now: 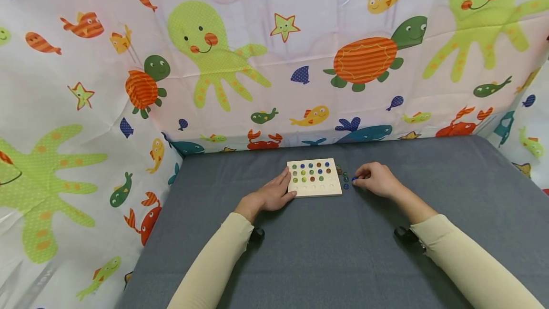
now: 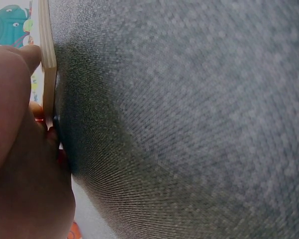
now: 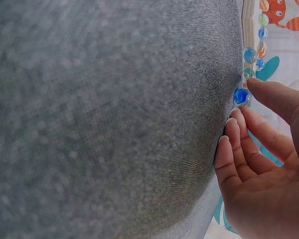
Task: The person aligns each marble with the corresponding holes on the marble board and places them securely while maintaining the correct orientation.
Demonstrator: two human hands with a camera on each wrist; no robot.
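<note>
a wooden board (image 1: 315, 178) with rows of dimples lies on the grey cloth table (image 1: 343, 252); the upper rows are filled with coloured marbles, the nearest row is seen bare. the left hand (image 1: 274, 194) is laid flat against the board's left edge, fingers straight, nothing gripped, the board just steadied. the right hand (image 1: 377, 180) is set just right of the board, and a blue marble (image 3: 241, 95) is pinched lightly between thumb and fingertip, resting on the cloth. a few loose marbles (image 1: 344, 178) are seen between that hand and the board's right edge.

judged step: the blue marble is being picked up for an empty dimple. it is best done with the pinch kept narrow and closed under the marble's widest part, since glass is likely to roll off cloth. the marble should be lifted clear of the loose ones and lowered straight into a bare dimple, not dropped. the board should be held pressed so seated marbles are not jolted.
</note>
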